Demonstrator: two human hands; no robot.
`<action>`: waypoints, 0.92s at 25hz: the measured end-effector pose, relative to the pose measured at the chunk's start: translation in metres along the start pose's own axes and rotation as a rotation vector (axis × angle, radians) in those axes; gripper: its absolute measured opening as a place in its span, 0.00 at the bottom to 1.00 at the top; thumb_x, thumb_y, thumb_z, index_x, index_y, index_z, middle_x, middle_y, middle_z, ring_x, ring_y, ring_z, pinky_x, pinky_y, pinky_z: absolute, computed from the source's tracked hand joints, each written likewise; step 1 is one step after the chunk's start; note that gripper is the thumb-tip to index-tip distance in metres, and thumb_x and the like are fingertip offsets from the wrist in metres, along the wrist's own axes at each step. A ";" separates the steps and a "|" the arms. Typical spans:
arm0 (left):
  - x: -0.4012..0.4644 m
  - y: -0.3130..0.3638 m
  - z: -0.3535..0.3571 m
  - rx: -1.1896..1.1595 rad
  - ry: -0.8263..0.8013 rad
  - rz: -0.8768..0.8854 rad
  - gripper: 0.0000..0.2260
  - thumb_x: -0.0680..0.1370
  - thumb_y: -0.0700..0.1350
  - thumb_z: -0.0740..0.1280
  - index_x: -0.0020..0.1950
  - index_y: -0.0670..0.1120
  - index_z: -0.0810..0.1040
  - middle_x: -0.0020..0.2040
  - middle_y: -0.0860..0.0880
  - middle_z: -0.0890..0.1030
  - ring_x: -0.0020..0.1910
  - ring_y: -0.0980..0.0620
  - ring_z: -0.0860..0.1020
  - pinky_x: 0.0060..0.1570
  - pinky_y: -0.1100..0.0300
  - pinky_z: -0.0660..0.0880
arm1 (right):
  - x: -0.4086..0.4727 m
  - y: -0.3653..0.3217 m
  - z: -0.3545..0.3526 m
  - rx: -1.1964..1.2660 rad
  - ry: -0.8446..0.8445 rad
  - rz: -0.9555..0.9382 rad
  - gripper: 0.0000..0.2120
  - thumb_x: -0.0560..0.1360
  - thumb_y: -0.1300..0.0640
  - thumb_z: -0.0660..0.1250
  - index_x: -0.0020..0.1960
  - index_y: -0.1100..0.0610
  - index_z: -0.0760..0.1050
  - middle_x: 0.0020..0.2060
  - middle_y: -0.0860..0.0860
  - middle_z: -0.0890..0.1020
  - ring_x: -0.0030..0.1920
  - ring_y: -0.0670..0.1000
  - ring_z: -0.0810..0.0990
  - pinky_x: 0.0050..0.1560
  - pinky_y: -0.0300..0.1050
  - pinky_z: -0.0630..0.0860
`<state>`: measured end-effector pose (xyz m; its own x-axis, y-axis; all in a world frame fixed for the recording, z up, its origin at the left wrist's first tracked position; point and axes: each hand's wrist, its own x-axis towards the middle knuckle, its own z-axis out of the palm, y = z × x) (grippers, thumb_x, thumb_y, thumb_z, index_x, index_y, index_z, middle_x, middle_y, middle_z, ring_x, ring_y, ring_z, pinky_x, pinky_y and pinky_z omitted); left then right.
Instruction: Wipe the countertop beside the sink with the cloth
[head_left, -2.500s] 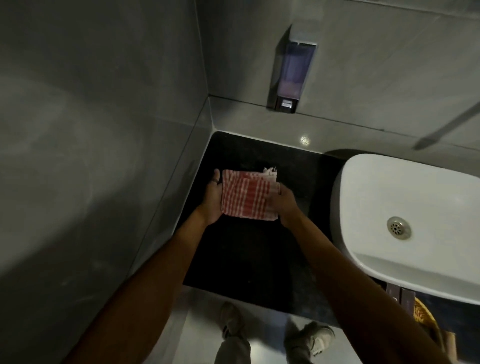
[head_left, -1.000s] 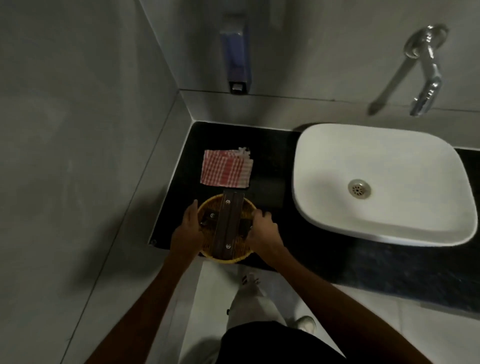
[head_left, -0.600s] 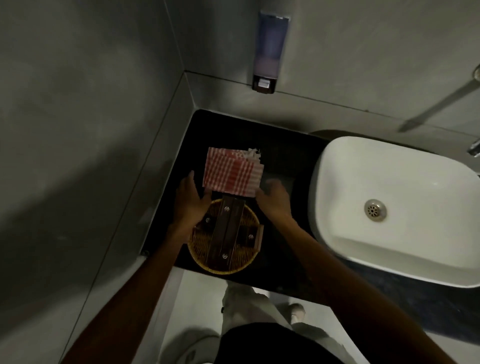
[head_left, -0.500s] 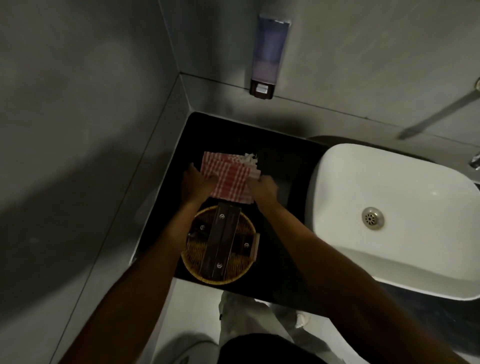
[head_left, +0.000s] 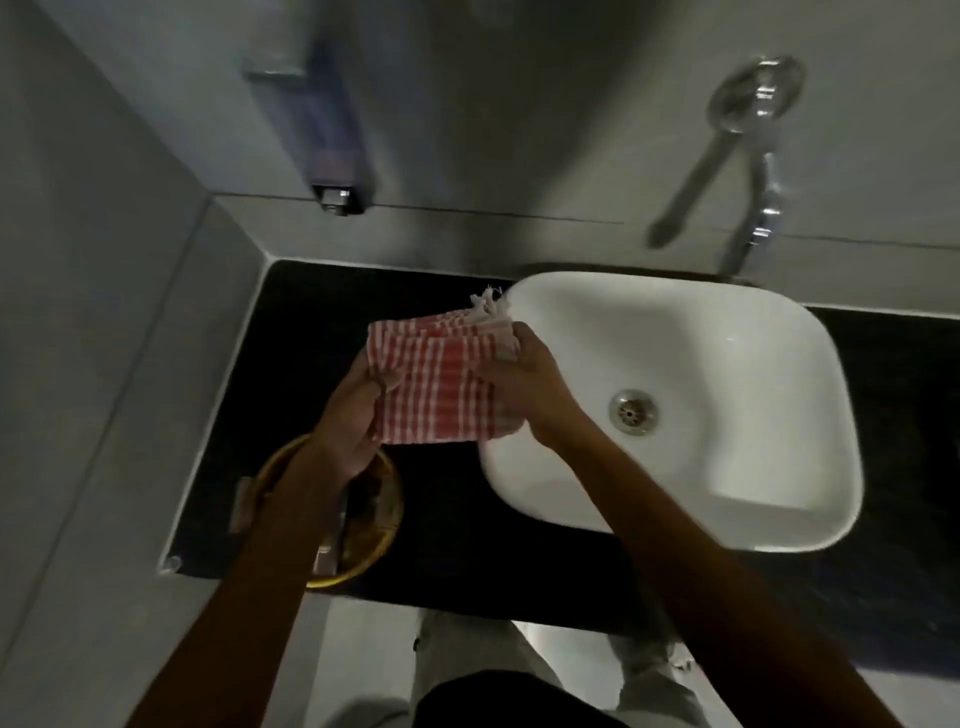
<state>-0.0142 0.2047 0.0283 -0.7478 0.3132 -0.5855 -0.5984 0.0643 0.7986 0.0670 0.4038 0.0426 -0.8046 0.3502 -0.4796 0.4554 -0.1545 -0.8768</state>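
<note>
A folded red-and-white checked cloth (head_left: 439, 382) is held up above the black countertop (head_left: 306, 332), by the left rim of the white sink (head_left: 727, 364). My left hand (head_left: 356, 415) grips the cloth's left lower edge, thumb on top. My right hand (head_left: 524, 384) grips its right edge, over the sink's left rim. The cloth's frayed corner points toward the back wall.
A round yellow woven basket (head_left: 363, 525) with a dark wooden handle sits at the countertop's front left, partly under my left forearm. A soap dispenser (head_left: 327, 130) hangs on the back wall. A chrome tap (head_left: 758, 130) juts out above the sink. Grey walls close the left side.
Both hands have taken hold of the cloth and lifted it off the countertop, moving it right toward the sink. The basket stays at the front left.
</note>
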 end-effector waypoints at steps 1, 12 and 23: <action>-0.018 -0.010 0.032 0.045 -0.046 0.012 0.17 0.82 0.43 0.66 0.67 0.60 0.79 0.62 0.52 0.87 0.58 0.50 0.86 0.50 0.52 0.84 | -0.023 0.003 -0.043 -0.014 0.026 -0.027 0.21 0.73 0.51 0.71 0.66 0.50 0.73 0.58 0.49 0.85 0.57 0.52 0.85 0.57 0.52 0.83; -0.143 -0.209 0.525 0.398 -0.426 -0.098 0.14 0.82 0.37 0.65 0.61 0.55 0.79 0.59 0.45 0.85 0.50 0.47 0.85 0.41 0.51 0.83 | -0.216 0.144 -0.542 -0.202 0.450 0.228 0.12 0.81 0.63 0.61 0.58 0.67 0.81 0.55 0.64 0.85 0.48 0.56 0.84 0.48 0.52 0.82; -0.122 -0.261 0.653 0.872 -0.382 0.347 0.16 0.82 0.40 0.65 0.70 0.45 0.75 0.67 0.42 0.79 0.70 0.41 0.76 0.70 0.54 0.75 | -0.199 0.173 -0.642 -0.644 0.686 0.205 0.23 0.83 0.53 0.54 0.71 0.64 0.73 0.68 0.62 0.77 0.68 0.63 0.77 0.68 0.54 0.74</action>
<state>0.4213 0.7684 -0.0173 -0.6070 0.7184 -0.3399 0.1676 0.5338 0.8288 0.5508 0.9002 0.0089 -0.3810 0.8683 -0.3177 0.8487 0.1921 -0.4928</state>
